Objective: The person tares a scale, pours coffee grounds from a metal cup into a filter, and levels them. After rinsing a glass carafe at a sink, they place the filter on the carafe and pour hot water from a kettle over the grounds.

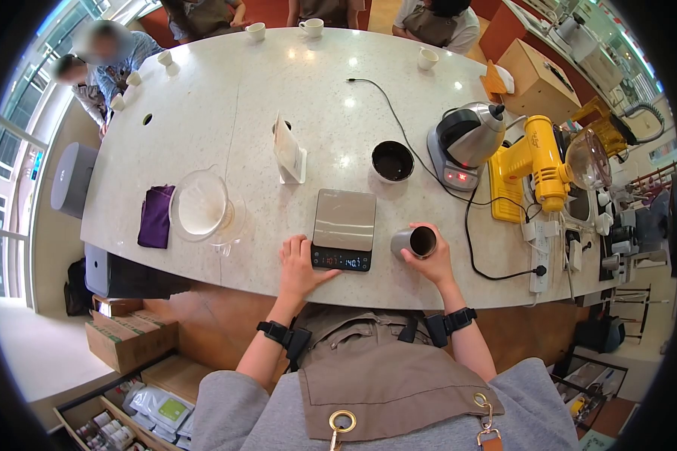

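Observation:
My right hand [432, 257] is wrapped round a grey metal cup [400, 243] near the table's front edge; its dark mouth is tilted toward me. To the left lies a flat coffee scale [344, 219] with a lit display of red and white digits, the white ones a negative number of about 140. My left hand [299, 264] rests at the scale's left front corner, thumb stretched along the front edge and fingers beside its side. Nothing stands on the scale plate. Beyond the cup sits a round bowl [392, 162] with a dark inside.
A glass dripper with a white paper filter [201, 204] stands left, beside a purple cloth [156, 216]. A paper packet [286, 154] stands upright mid-table. At right are an electric kettle [470, 135], a yellow grinder [545, 165] and cables. White cups [312, 28] and several people line the far edge.

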A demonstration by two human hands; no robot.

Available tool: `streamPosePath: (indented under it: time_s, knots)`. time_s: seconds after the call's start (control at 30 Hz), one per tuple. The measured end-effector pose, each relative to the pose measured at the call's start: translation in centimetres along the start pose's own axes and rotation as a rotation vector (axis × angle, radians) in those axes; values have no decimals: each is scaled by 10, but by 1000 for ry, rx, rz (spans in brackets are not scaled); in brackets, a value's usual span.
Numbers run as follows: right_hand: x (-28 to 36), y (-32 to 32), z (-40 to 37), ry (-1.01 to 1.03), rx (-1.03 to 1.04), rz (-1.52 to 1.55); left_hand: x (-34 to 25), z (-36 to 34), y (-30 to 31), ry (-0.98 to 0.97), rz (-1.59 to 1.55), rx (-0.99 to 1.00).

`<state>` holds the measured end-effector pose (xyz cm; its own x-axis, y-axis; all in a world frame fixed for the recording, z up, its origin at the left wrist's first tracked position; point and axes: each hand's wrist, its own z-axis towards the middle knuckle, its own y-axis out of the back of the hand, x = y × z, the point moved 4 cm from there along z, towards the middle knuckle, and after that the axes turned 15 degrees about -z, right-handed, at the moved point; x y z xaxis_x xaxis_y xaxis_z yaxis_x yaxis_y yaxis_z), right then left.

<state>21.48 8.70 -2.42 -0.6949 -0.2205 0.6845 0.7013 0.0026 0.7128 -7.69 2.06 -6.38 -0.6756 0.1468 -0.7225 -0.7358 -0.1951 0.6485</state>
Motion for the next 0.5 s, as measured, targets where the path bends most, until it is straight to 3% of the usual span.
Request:
streamPosePath:
  time_s: [0.33,0.43,0.5]
  knots:
    - [-1,-2,-1,-11,-11,7,-12,-2,4,-5,51,-110]
    - [-1,-1,-1,9,-18,11,-6,-4,5,-5,-25,-112]
    - [0,0,0,3,-10,5,17,-5,2,63,-273,-75]
